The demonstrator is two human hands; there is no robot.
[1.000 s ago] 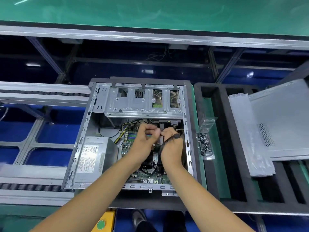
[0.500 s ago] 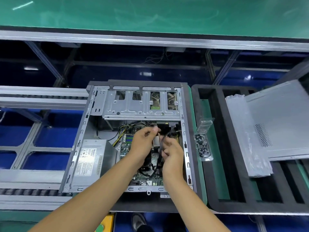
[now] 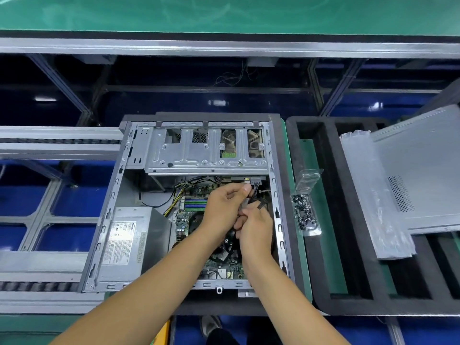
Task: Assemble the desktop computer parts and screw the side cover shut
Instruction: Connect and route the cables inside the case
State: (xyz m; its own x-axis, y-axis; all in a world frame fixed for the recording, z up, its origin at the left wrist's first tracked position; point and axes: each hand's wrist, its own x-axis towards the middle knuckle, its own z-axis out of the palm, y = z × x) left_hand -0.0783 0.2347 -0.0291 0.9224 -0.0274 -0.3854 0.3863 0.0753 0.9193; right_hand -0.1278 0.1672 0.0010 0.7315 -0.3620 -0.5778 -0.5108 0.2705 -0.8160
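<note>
An open grey computer case (image 3: 109,220) lies on its side with the motherboard (image 3: 194,205) exposed. A metal drive cage (image 3: 206,150) spans its far end, and the power supply (image 3: 129,240) sits at the left. My left hand (image 3: 224,205) pinches a black cable connector (image 3: 254,183) just under the drive cage. My right hand (image 3: 256,227) grips the black cable bundle (image 3: 261,204) right below it. The grey side cover (image 3: 423,170) lies apart at the right.
A clear plastic box of dark screws (image 3: 305,215) sits on the green strip right of the case. A black foam tray (image 3: 348,257) holds the side cover and a plastic bag (image 3: 373,195). A conveyor rail (image 3: 57,145) runs at the left.
Both hands have shifted toward the far right corner of the case. The left hand's fingers now reach the connector under the drive cage; the right hand stays on the cables.
</note>
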